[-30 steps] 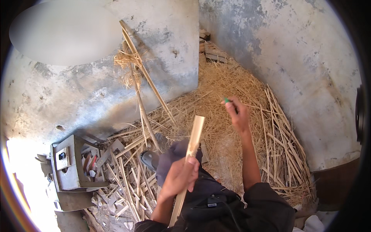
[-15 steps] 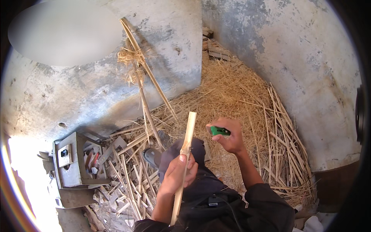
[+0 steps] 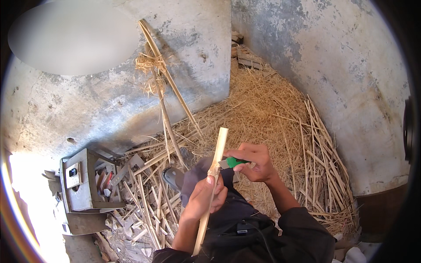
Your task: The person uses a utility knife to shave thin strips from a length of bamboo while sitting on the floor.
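My left hand [image 3: 206,196] is closed around a split bamboo strip [image 3: 220,144], which stands tilted, its top leaning slightly right. Just above the thumb, the strip has a rough, frayed node [image 3: 213,169]. In my right hand [image 3: 258,163] is a green utility knife [image 3: 237,162], gripped between thumb and fingers. Its short metal blade points left and meets the strip's right edge at the node. Part of the knife's handle is hidden in the palm.
Shavings [image 3: 267,103] cover the floor ahead, with long bamboo strips [image 3: 322,162] piled at the right. Bamboo poles [image 3: 177,94] lean on the far wall. A worn wooden box [image 3: 81,182] holding odds and ends stands left, beside scattered offcuts [image 3: 144,215].
My right hand has moved left and slightly down, bringing the knife blade to the node. The strip's upper end has tipped a little to the right in my left hand.
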A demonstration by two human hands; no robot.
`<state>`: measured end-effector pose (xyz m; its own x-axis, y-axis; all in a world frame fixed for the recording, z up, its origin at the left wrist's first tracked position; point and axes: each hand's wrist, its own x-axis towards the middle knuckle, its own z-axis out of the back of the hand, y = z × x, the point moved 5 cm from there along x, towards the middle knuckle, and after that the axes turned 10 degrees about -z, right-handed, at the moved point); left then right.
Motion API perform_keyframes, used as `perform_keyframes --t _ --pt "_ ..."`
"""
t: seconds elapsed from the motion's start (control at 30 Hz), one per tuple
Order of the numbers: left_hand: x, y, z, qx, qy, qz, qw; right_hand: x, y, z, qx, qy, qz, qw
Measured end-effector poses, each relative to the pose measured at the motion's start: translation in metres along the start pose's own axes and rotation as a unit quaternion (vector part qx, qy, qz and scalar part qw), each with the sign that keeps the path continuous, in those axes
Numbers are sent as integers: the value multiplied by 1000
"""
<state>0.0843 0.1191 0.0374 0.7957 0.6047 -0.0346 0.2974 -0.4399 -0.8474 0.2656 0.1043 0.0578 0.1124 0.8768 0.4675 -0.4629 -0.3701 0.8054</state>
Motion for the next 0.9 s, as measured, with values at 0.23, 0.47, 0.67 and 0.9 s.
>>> perform_keyframes --t 0.23,0.47,0.67,0.9 --pt "-1 0 2 21 2 -3 1000 -1 2 1 -67 -25 36 997" --pt "-1 0 0 67 0 26 997 -1 0 8 -124 -77 54 988" --pt "1 -1 -1 72 -28 12 997 4 -3 11 -123 -93 60 986" --pt "2 -4 -1 89 -34 3 995 8 -4 14 -164 -111 76 977"
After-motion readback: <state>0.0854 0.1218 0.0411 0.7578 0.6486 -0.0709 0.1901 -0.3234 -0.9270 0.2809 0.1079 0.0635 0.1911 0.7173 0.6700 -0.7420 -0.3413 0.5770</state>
